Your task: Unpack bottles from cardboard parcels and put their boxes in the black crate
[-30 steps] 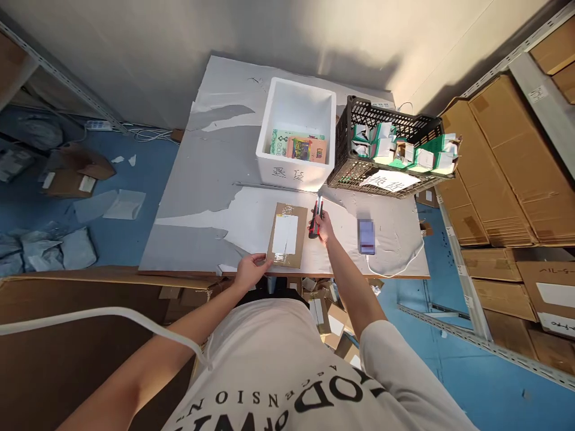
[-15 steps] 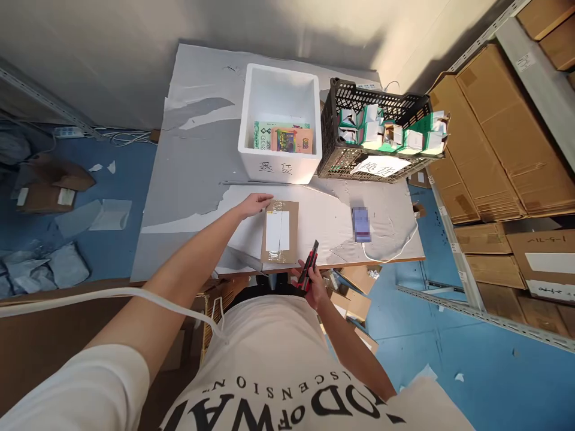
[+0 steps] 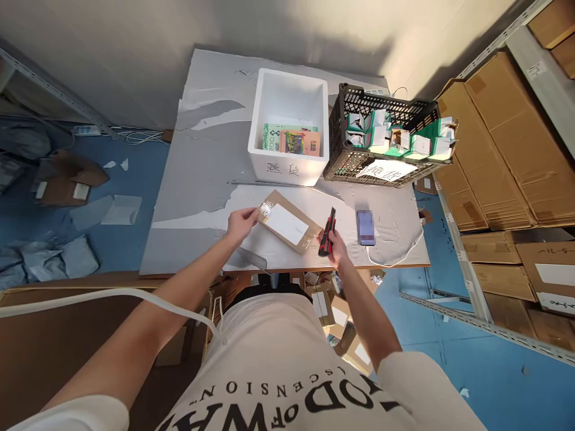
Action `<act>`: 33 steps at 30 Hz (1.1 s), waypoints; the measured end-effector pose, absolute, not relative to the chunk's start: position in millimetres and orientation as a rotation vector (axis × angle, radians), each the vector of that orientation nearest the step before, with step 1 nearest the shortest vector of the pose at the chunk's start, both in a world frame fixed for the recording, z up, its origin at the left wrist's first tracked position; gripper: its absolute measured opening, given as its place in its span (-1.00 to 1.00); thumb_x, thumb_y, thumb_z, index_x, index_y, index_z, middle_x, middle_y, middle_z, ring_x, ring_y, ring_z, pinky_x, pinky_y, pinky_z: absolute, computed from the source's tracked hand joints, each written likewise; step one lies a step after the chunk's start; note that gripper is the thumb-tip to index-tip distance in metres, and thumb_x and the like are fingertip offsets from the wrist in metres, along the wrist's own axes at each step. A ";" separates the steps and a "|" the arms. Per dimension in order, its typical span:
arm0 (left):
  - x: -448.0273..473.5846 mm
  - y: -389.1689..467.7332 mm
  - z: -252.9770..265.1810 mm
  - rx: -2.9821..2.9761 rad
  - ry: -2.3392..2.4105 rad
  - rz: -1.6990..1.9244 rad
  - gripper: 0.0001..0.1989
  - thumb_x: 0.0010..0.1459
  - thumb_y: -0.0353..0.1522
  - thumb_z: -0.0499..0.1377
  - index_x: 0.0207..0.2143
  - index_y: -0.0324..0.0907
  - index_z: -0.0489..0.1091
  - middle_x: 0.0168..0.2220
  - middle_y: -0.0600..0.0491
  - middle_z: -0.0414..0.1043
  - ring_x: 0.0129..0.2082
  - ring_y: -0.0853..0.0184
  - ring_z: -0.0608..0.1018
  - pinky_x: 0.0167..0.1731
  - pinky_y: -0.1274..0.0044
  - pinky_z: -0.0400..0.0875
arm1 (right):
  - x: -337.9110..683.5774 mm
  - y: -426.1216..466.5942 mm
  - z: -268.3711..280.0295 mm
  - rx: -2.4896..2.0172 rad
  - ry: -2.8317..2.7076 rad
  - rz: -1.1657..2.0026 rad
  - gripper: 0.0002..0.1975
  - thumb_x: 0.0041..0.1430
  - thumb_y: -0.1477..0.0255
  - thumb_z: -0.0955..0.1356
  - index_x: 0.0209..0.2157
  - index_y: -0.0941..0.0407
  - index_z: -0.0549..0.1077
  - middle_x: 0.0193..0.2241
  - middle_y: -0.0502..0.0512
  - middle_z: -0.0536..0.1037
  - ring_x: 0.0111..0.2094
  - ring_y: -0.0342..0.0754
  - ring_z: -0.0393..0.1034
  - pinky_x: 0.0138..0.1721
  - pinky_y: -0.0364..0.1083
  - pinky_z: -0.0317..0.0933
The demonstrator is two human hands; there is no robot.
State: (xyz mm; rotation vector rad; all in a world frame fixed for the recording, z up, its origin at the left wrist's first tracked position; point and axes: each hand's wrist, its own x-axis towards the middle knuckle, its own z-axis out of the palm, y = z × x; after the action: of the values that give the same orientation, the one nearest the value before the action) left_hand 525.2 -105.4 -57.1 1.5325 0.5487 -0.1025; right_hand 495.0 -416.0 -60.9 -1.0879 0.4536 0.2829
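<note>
A flat cardboard box (image 3: 269, 226) with a white label and clear tape at its ends lies at a slant before me over the table's front part. My left hand (image 3: 241, 226) pinches its left end between thumb and fingers. In my right hand (image 3: 336, 246) is a red and black utility knife (image 3: 327, 233), pointing away from me. Fingers of that same hand reach the box's right end, partly hidden behind the knife. I cannot tell whether the blade is out.
Behind the box stand a white foam bin (image 3: 287, 170) with colourful packets and a black crate (image 3: 336, 137) full of small green-white boxes. A phone (image 3: 365, 227) on a white cable lies at the right of the table (image 3: 179, 197). Shelves with cartons (image 3: 503, 137) flank the right side.
The cardboard box has turned from upright to a slant, its right end swinging toward the right. My right hand has risen from the table's edge to the box with the knife.
</note>
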 end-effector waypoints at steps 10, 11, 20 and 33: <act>443.1 -124.6 -84.1 1.617 0.791 -0.008 -0.51 -0.02 -0.15 0.26 -0.09 -0.26 0.48 -0.08 -0.10 0.52 -0.10 0.16 0.55 -0.12 0.35 0.50 | 566.8 -400.9 -52.4 -1.332 0.415 0.497 -0.68 0.00 0.22 0.41 -0.29 0.07 0.30 -0.44 -0.05 0.48 -0.53 -0.20 0.33 -0.51 -0.20 0.26; 443.4 -122.3 -81.5 1.705 0.771 -0.024 -0.50 0.01 -0.15 0.24 -0.05 -0.27 0.46 -0.06 -0.13 0.51 -0.07 0.14 0.54 -0.08 0.33 0.47 | 562.1 -401.5 -53.6 -1.345 0.409 0.458 -0.68 0.00 0.21 0.41 -0.28 0.07 0.30 -0.40 -0.03 0.50 -0.51 -0.20 0.35 -0.49 -0.19 0.27; 500.3 -134.1 -27.9 2.735 -0.385 -0.199 0.18 -0.24 0.05 0.31 0.33 -0.25 -0.11 0.37 -0.25 -0.26 0.34 -0.16 -0.17 0.23 -0.02 -0.33 | 484.2 -447.6 -63.0 -1.663 0.188 0.533 -0.24 0.12 0.13 0.31 0.30 0.00 0.01 -0.26 0.07 0.50 -0.58 -0.24 0.32 -0.57 -0.17 0.28; 517.7 -145.8 -39.4 2.868 -0.521 -0.221 0.11 -0.24 0.08 0.28 0.30 -0.22 0.01 0.29 -0.28 0.01 0.27 -0.16 0.06 0.21 -0.02 -0.29 | 487.2 -457.0 -34.4 -1.831 0.106 0.697 -0.37 0.18 0.34 0.25 0.29 -0.11 0.07 -0.44 -0.07 0.37 -0.65 -0.30 0.22 -0.69 -0.28 0.15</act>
State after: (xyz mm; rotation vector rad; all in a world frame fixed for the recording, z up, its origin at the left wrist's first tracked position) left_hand 517.7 -145.8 -39.4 2.8682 -0.5208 -0.2206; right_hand 487.2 -457.0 -34.4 -1.8313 0.1063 0.6972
